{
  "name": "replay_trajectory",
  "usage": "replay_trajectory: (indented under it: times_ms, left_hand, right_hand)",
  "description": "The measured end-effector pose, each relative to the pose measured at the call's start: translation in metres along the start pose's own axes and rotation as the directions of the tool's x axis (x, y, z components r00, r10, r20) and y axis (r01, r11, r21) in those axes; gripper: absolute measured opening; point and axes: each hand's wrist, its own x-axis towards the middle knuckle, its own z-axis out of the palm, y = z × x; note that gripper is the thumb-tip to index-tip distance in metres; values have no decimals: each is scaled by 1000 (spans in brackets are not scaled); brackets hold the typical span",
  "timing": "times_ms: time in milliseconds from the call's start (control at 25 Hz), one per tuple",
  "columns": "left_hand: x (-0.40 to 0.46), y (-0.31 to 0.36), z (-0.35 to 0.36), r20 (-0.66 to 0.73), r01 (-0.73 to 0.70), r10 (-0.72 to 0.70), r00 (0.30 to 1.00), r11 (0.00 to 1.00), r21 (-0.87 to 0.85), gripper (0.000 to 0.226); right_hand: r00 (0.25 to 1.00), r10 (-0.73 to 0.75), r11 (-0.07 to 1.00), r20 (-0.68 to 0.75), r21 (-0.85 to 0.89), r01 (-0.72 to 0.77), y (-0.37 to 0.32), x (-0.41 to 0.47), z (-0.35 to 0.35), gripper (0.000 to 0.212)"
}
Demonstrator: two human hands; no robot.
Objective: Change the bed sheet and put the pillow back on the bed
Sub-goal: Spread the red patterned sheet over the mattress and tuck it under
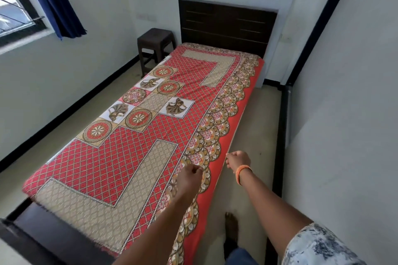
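Nearest to you, at about six o'clock, your bare foot stood on the floor in the gap between the bed and the wall on your right. Just ahead, at five o'clock, your right hand was curled into a fist off the bed's side edge; its fingers may have pinched the hanging orange border, but that contact was too small to tell. An orange bangle sat on that wrist. Beside it, toward six o'clock, your left hand was also curled, knuckles over the scalloped border of the bed sheet; whether it gripped cloth could not be told either.

The bed sheet, red with tan panels and round medallions, already lay spread across the whole mattress, running from seven o'clock up to twelve o'clock at the dark headboard. It looked fairly flat, with slight rumpling near the head.

Judged from this, you were at the stage of tugging and squaring the side edge. The next move would call for an even pull along that edge, then tucking. No pillow was in view, so it had yet to be fetched and laid at the head end.

Farther off, a brown stool stood at eleven o'clock, with a blue curtain at ten.
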Motion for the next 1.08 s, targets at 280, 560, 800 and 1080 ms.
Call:
replay_trajectory:
  times_ms: [280, 560, 800, 1080]
  left_hand:
    - [143, 122, 95, -20, 5, -6, 1000, 999, -33, 25]
    - [275, 236, 182, -49, 14, -19, 999, 995, -96, 23]
    - [436, 319, 248, -75, -32, 26, 997, 997, -77, 29]
    - [646, 414, 342, -69, -65, 77, 995, 984, 168, 17]
  right_hand:
    - [999, -4, 1000, 38, -3, 4, -86, 171, -67, 24]
    - [998, -48, 998, -28, -30, 47, -177, 347, -135, 22]
    - [988, -153, 976, 23, -151, 155, -264, 509, -146, 22]
    - [950, -206, 787, 235, -538, 303, -357, 720, -160, 15]
